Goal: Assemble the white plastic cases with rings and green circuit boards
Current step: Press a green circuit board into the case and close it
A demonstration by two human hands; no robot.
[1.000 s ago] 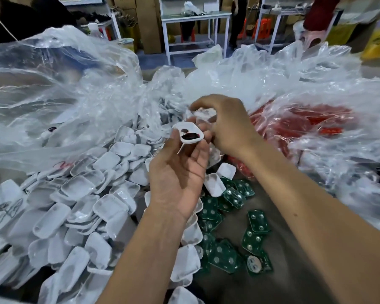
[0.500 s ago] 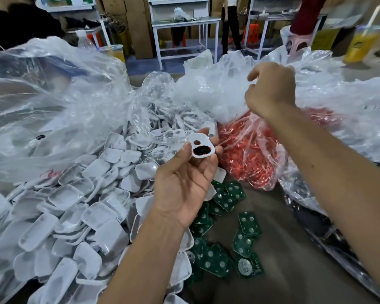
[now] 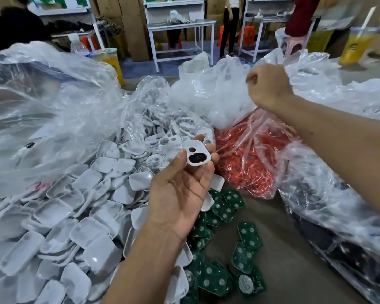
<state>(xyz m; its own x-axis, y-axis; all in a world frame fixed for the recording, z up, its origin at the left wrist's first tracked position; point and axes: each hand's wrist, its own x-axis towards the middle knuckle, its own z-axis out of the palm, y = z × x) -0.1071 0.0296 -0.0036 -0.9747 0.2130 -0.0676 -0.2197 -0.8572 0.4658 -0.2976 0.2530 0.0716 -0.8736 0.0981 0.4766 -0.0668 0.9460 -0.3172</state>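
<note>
head | left hand (image 3: 180,194) pinches white case (image 3: 196,155) | right hand (image 3: 269,86) fingers hidden

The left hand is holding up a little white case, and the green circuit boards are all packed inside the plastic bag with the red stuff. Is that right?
Not quite. The left hand does hold up a white case, but the green circuit boards lie loose on the table, outside and below the bag of red pieces, as the head view shows.
</note>
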